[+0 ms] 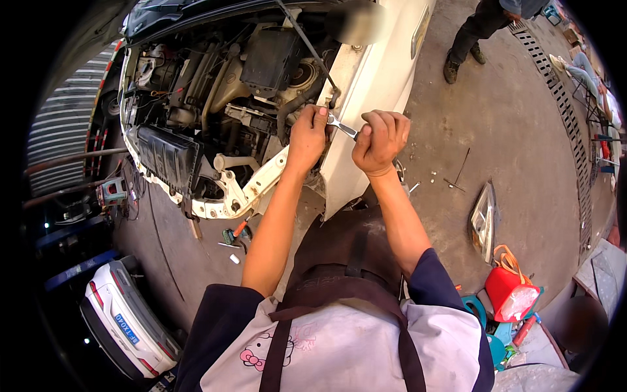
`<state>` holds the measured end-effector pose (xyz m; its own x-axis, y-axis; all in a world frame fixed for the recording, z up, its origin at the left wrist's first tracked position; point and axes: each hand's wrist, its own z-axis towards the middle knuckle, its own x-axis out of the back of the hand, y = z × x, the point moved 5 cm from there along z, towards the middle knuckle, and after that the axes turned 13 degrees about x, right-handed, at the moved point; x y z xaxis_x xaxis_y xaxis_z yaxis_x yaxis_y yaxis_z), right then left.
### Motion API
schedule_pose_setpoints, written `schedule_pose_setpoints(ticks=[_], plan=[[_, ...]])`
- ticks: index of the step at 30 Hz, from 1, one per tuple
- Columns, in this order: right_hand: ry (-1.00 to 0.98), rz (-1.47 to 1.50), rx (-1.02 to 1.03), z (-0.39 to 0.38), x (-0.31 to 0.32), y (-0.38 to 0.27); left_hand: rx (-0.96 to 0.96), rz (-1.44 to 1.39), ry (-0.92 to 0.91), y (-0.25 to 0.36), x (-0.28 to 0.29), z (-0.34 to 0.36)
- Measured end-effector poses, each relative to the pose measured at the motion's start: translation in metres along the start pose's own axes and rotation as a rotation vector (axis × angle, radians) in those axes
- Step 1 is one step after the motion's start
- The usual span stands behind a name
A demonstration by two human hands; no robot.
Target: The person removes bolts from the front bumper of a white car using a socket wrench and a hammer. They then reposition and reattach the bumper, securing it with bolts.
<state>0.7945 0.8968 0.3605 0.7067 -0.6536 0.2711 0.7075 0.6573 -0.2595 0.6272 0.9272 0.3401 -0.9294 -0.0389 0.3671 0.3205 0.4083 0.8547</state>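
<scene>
My left hand is closed at the inner edge of the white front fender, thumb up, pressed round the head end of a silver wrench. My right hand is curled round the other end of that wrench, to the right over the fender. The fastener under the wrench head is hidden. A dark hood strut runs down to the fender edge just above my left hand. The open engine bay lies to the left, with a black plastic cover and a bare white front frame.
A person's legs stand upper right; another person sits farther right. A detached headlamp and thin rods lie on the floor. A red bag is lower right, a green tool below the bumper, another white car lower left.
</scene>
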Motion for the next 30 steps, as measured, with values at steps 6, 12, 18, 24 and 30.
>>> schedule_pose_setpoints(ticks=[6, 12, 18, 24, 30], plan=[[0.06, 0.011, -0.318, -0.006, 0.019, -0.038, -0.005, 0.007, 0.04, -0.009, 0.002, 0.001], [0.153, 0.13, -0.504, 0.013, -0.007, 0.021, 0.009, 0.035, 0.046, -0.011, -0.002, 0.007], [0.027, 0.029, -0.29, 0.01, 0.006, 0.016, -0.039, 0.051, 0.062, -0.01, 0.0, 0.004], [0.107, -0.032, -0.208, 0.014, -0.013, 0.017, 0.012, 0.007, 0.056, -0.01, 0.0, -0.004], [-0.166, 0.072, -0.491, 0.021, -0.049, 0.045, 0.019, -0.024, 0.02, -0.014, 0.0, 0.0]])
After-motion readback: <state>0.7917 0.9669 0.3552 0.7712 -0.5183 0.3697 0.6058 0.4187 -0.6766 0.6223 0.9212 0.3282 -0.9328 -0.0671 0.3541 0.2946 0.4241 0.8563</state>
